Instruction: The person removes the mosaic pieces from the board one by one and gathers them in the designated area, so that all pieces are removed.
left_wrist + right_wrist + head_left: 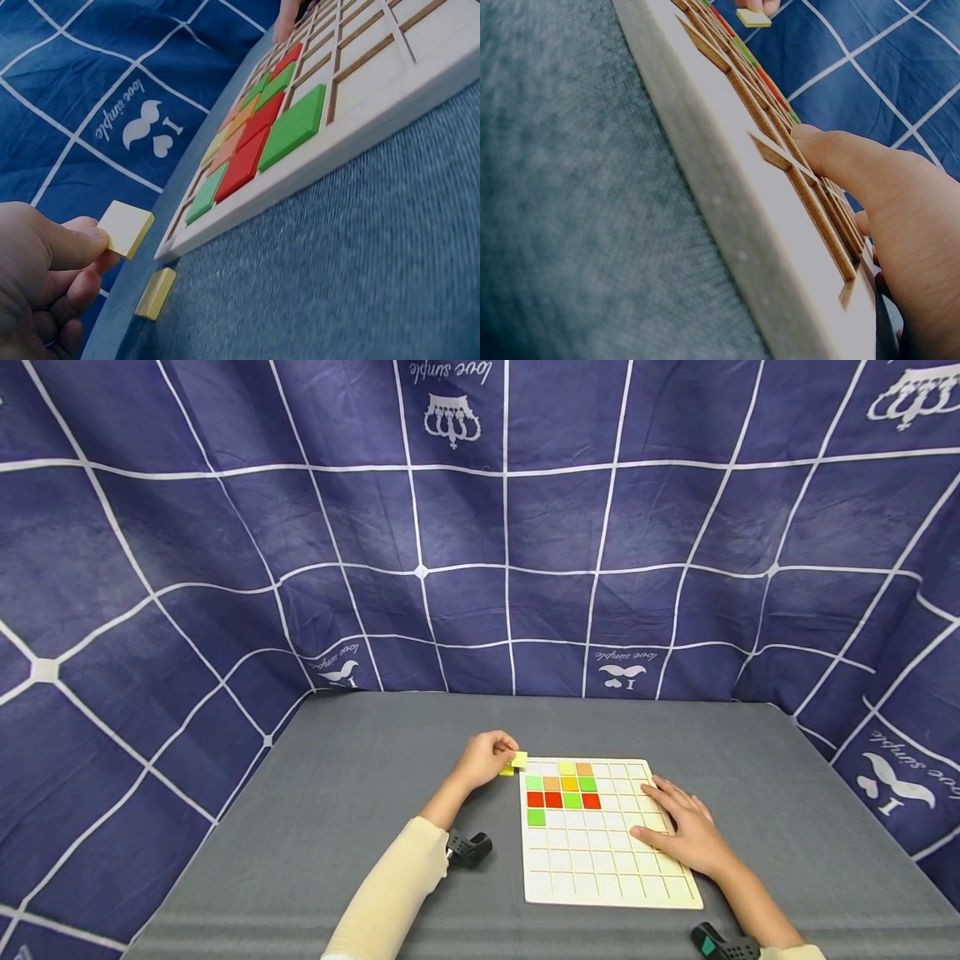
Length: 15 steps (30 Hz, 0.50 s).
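Observation:
My left hand (483, 762) pinches a pale yellow square tile (126, 227) between thumb and fingers, just above the far left corner of a pale wooden grid board (615, 887). Beneath it, a second yellow tile (156, 294) lies on the cloth beside that corner. Red, green, orange and yellow tiles fill several cells in the board's far left part, including a green tile (536, 817) at the left edge. My right hand (686, 831) rests on the board's right side, fingers spread and thumb over the grid. In the right wrist view, some of its fingers are hidden behind the thumb.
Grey cloth (315, 827) covers the table around the board. A blue curtain with white lines (555, 527) hangs at the back and on both sides. Black wrist devices are strapped at my left wrist (470, 850) and right wrist (723, 943).

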Motion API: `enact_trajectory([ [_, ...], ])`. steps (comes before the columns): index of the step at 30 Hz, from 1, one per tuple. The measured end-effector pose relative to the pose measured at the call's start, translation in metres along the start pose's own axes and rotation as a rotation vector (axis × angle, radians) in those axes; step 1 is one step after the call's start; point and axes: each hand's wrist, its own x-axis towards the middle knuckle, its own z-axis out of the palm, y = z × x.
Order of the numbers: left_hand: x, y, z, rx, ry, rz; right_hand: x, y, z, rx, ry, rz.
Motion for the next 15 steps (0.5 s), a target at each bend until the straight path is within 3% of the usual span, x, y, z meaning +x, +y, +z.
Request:
enact_trajectory([
  [15,-0.005,-0.011,-0.015,0.017,0.021,-0.032,0.000,0.002,0.000,-0.007,0.001,0.000],
])
